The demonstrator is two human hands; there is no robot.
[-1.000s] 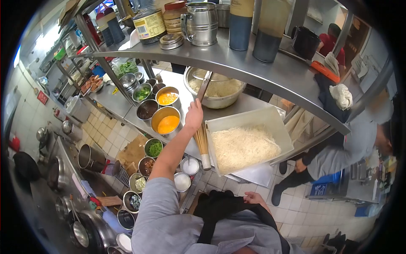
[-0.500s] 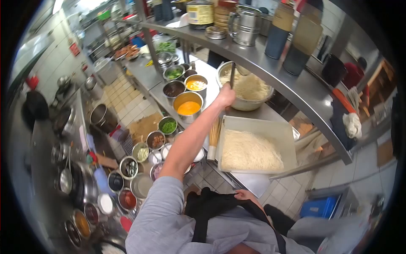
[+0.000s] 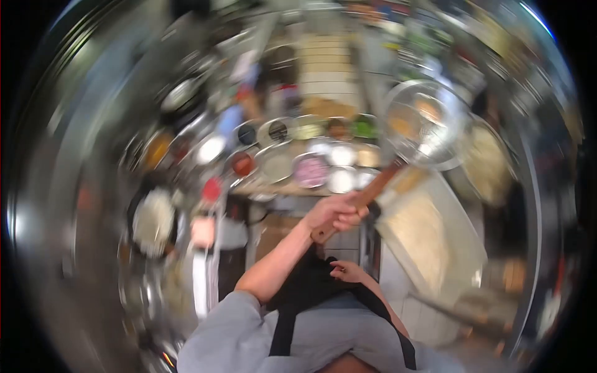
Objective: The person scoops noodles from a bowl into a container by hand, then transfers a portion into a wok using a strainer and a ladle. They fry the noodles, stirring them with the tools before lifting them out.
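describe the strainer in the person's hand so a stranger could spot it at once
Follow the bare arm up from the bottom of the view: the left hand grips a wooden handle running up and right. At its end is the strainer, a large round wire basket just right of the cluster of small metal bowls. Unlike them, it is see-through mesh with a long handle.
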